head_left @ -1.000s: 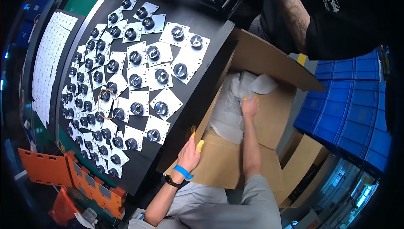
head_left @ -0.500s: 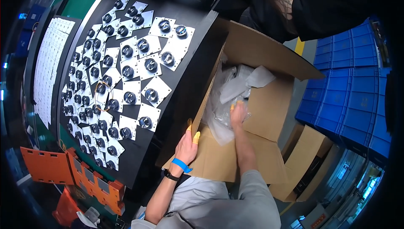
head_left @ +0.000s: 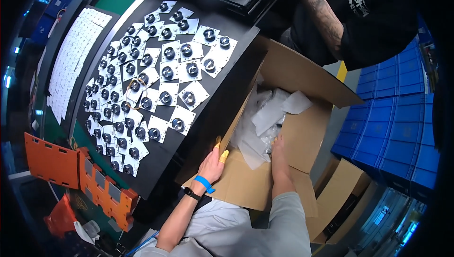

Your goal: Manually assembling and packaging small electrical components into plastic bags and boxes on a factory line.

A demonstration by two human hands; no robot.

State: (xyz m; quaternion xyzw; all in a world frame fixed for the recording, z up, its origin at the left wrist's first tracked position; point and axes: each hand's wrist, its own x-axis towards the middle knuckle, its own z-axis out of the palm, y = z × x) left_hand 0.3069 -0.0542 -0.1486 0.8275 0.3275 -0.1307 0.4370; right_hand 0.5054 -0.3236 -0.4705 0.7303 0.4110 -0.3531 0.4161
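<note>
A tall open cardboard box [head_left: 307, 136] stands before me, with crumpled clear plastic bags [head_left: 260, 129] and white foam sheets [head_left: 269, 117] inside. My left hand [head_left: 212, 166], with yellow finger cots and a blue wristband, is closed on the box's left edge between thumb and fingers. Down in the box, my right hand [head_left: 279, 149] rests against the plastic near the right inner wall. Its fingertips are partly hidden, so I cannot tell whether they grip anything. Left of the box, a black table [head_left: 163, 165] carries many white square plates with round black lens-like parts [head_left: 177, 124].
Blue plastic crates [head_left: 378, 124] are stacked at the right, beside another cardboard box [head_left: 338, 195]. Across from me, a person's tattooed arm [head_left: 321, 11] reaches over the table's far end. An orange slotted panel [head_left: 101, 186] stands at lower left.
My right hand has drawn nearer to me inside the box, along its right side. My left hand keeps its hold. The view has shifted, and the other person's arm shows more.
</note>
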